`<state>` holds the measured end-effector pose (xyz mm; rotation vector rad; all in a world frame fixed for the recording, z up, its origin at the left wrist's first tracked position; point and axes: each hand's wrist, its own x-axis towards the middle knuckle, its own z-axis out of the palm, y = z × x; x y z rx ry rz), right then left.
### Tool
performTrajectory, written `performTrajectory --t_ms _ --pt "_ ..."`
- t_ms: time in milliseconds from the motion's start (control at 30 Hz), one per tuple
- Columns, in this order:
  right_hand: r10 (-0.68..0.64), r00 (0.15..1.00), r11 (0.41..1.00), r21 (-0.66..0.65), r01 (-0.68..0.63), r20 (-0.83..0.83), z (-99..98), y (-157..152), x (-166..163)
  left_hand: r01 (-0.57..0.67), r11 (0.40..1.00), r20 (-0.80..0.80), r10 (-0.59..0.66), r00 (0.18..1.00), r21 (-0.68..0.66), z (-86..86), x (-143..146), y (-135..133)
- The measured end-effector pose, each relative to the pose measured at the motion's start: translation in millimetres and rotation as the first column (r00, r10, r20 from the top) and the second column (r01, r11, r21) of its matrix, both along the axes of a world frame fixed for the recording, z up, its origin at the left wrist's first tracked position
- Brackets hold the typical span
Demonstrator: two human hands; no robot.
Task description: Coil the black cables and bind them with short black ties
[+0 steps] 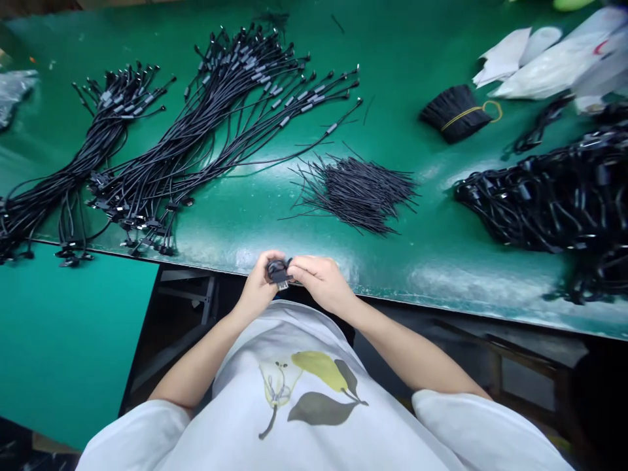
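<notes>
Close to my body, at the table's front edge, a coiled black USB cable (279, 269) is held between both hands. Its metal plug points down towards my shirt. My left hand (259, 286) is closed round the left side of the coil. With thumb and fingers pinched together, my right hand (321, 280) grips the coil's right side; whether a thin tie is also in those fingers is too small to tell. Beyond the hands lies a loose pile of thin black ties (367, 191).
Long straight black cables (196, 124) spread over the left of the green table (245, 216), beside another bunch (105, 131). A banded bundle of black ties (456, 114) sits right of centre. Coiled cables (549, 190) are heaped at the right, below white plastic bags (554, 69).
</notes>
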<state>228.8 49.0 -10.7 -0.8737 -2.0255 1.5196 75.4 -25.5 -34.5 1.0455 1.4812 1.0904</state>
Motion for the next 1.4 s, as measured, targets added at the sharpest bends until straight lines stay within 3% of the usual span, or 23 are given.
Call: performTrajectory --t_ms 67,167,233,300,367,433,500,567,633,800,900,1000,1067,1133,1200,1233,1267,1300,1400 --pt "0.020 0.996 0.963 -0.267 -0.042 -0.086 -1.4 -4 -1 0.139 0.985 -0.109 -0.128 0.986 0.102 6.8 -6 -2" --pt "0.008 0.990 0.785 -0.612 -0.093 -0.141 -10.9 -7 -3 0.299 0.941 -0.273 -0.249 0.929 0.160 19.6 -15 -6" --pt "-0.004 0.991 0.686 -0.721 -0.093 -0.131 -19.7 -8 -6 0.258 0.949 -0.269 -0.205 0.941 0.181 21.4 -14 -6" --pt "-0.016 0.994 0.683 -0.728 -0.066 -0.105 -25.8 -10 -11 0.120 0.975 -0.115 -0.100 0.988 0.186 17.7 -8 -3" --pt "-0.017 0.998 0.786 -0.617 -0.022 -0.057 -25.8 -10 -11 -0.008 0.993 0.162 -0.012 0.987 0.120 13.1 2 2" --pt "0.020 1.000 0.914 -0.405 -0.009 0.023 -18.8 -9 -6 -0.078 0.997 0.415 0.063 0.907 0.018 11.8 11 9" --pt "0.064 0.993 0.982 -0.182 -0.044 0.104 -8.0 -6 5 -0.150 0.987 0.555 0.160 0.817 -0.064 14.9 14 16" --pt "0.015 0.990 1.000 -0.007 -0.014 0.139 0.8 -4 14 -0.240 0.962 0.599 0.267 0.755 -0.126 19.8 14 23" --pt "-0.110 0.988 0.989 0.108 0.098 0.106 2.8 -5 17 -0.284 0.947 0.595 0.318 0.738 -0.153 23.4 14 28" --pt "-0.213 0.974 0.941 0.286 0.182 0.080 -21.4 -19 -2 -0.141 0.989 0.496 0.140 0.857 -0.035 20.3 29 35" --pt "-0.235 0.951 0.900 0.415 0.135 0.199 -40.0 -6 8 0.025 0.999 0.328 -0.011 0.945 -0.039 15.6 25 32" --pt "-0.420 0.837 0.800 0.578 0.161 0.349 -39.7 33 69 0.096 0.989 0.046 -0.092 0.995 -0.111 5.6 -3 29" --pt "-0.659 0.668 0.640 0.723 0.259 0.345 -21.2 62 135 0.062 0.986 -0.062 -0.072 0.995 -0.154 -2.8 -30 27" --pt "-0.858 0.452 0.408 0.858 0.312 0.243 5.6 88 206 -0.003 0.981 -0.110 -0.019 0.994 -0.195 -8.9 -53 22" --pt "-0.971 0.223 0.161 0.931 0.329 0.089 28.3 111 271 -0.065 0.974 -0.120 0.039 0.992 -0.219 -11.6 -67 17" --pt "-0.988 0.146 0.098 0.936 0.339 0.050 35.2 121 296 -0.083 0.972 -0.119 0.058 0.991 -0.220 -12.1 -70 15" --pt "-0.994 0.092 0.092 0.935 0.341 0.064 38.7 130 316 -0.089 0.972 -0.119 0.064 0.991 -0.217 -12.5 -71 14" --pt "-0.992 0.071 0.123 0.931 0.343 0.105 39.3 137 331 -0.082 0.974 -0.122 0.057 0.991 -0.212 -12.9 -69 14" --pt "-0.954 0.121 0.298 0.904 0.305 0.274 32.3 146 347 -0.020 0.977 -0.150 -0.013 0.989 -0.212 -12.8 -62 17"
